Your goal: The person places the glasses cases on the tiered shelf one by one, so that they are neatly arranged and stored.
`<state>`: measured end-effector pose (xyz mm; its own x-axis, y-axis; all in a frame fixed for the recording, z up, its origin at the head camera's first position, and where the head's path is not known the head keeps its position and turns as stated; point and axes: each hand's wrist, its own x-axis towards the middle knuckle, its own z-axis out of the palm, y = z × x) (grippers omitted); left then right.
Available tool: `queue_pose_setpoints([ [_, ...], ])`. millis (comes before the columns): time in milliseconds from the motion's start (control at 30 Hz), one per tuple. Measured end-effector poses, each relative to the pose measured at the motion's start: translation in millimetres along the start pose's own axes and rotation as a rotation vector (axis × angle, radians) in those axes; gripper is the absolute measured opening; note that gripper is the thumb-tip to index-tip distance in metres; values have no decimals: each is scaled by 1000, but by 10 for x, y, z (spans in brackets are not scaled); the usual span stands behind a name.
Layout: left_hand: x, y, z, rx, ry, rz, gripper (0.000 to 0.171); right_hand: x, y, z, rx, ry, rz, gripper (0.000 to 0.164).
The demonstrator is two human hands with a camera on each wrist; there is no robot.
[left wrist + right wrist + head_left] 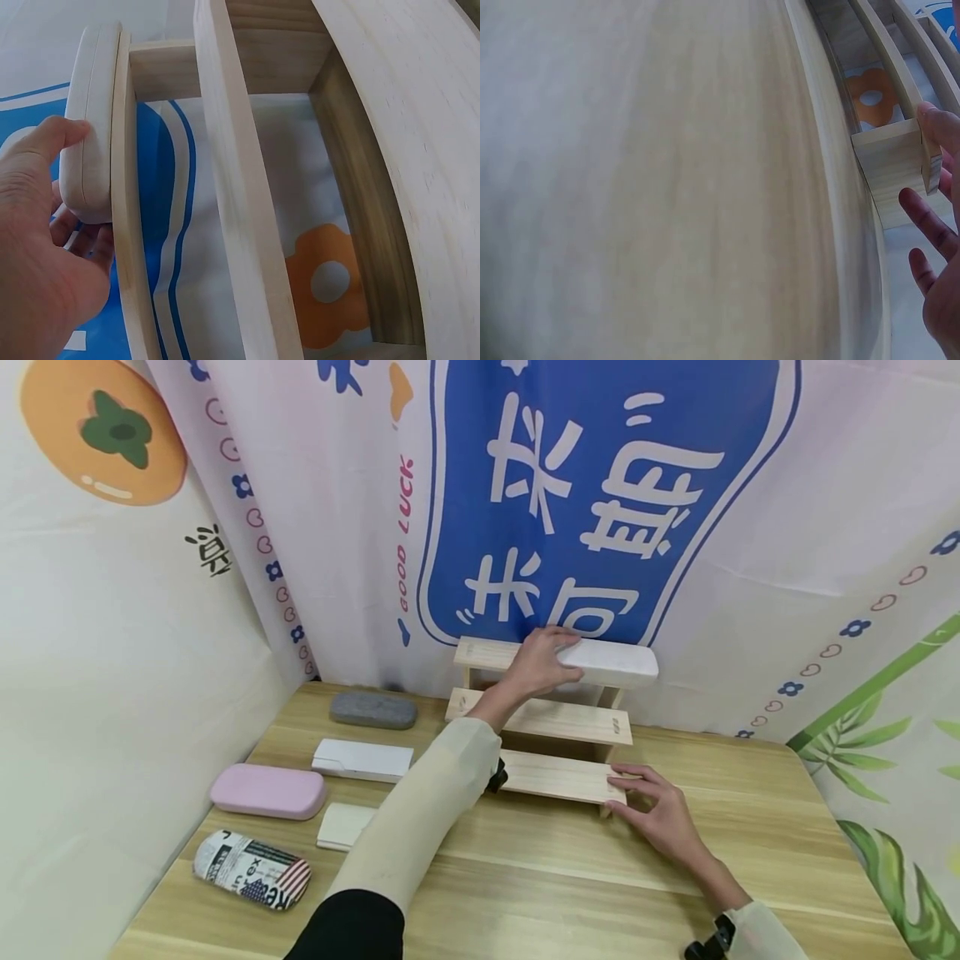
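A white glasses case lies along the top step of a three-step wooden display rack, toward its right end. My left hand holds the case at its left end. In the left wrist view the thumb presses one long side of the case and the other fingers curl behind it; its flat side is right against the top board. My right hand pinches the right end of the lowest step, with the thumb at the front edge. The right wrist view shows fingertips at that board end.
Left on the wooden table are a grey case, a white case, a pink case, a cream case partly behind my left sleeve, and a printed case. A printed curtain hangs right behind the rack.
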<state>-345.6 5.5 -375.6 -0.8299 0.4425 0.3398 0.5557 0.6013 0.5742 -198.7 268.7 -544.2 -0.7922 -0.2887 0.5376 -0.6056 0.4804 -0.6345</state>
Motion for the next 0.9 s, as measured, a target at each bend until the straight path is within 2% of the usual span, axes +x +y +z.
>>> queue_pose_setpoints([
  [467, -4, 0, 47, -24, 42, -12, 58, 3, -40, 12, -2, 6, 1, 41],
  [700, -3, -6, 25, 31, 57, 23, 57, 3, -38, 13, 6, -1, 7, 40],
  [900, -35, -9, -24, 31, 64, 49, 57, -2, -21, 4, 4, 2, 2, 40],
])
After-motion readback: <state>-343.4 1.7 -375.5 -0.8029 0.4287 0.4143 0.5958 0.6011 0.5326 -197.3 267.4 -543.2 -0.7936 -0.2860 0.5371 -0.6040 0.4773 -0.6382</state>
